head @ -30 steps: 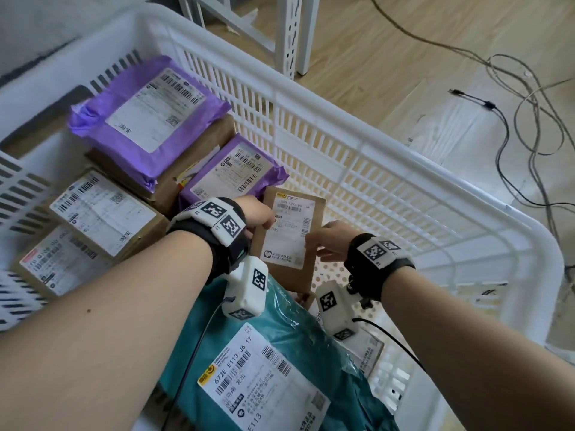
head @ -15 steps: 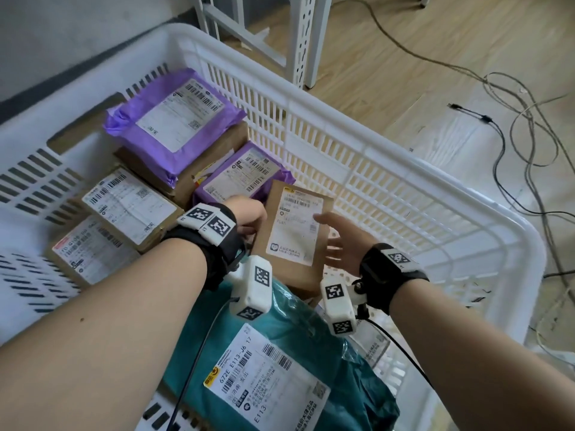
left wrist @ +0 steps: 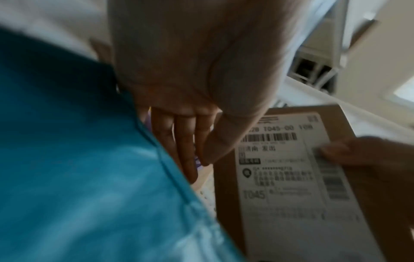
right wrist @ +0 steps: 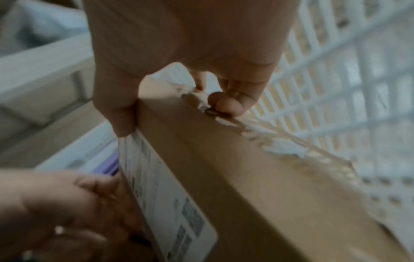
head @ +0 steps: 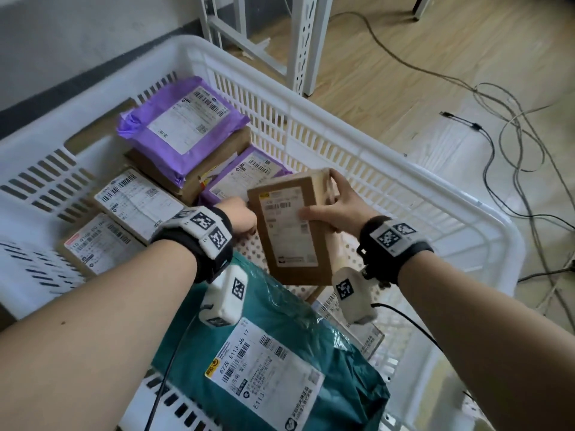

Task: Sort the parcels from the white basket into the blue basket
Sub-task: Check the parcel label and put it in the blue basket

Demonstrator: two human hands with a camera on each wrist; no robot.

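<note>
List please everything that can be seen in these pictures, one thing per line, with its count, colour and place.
white basket: 1, white, on the floor, holds the parcels
held box: 1, brown with white label, lifted above the basket floor
purple bags: 2, purple, far side of basket, the larger one on a brown box
labelled boxes: 2, brown, left side of basket
teal bag: 1, teal, near side of basket
cables: several, dark, on the wooden floor at right
metal frame: 1, white, behind the basket
left hand: 1, at the box's left edge
right hand: 1, grips the box, thumb on label
</note>
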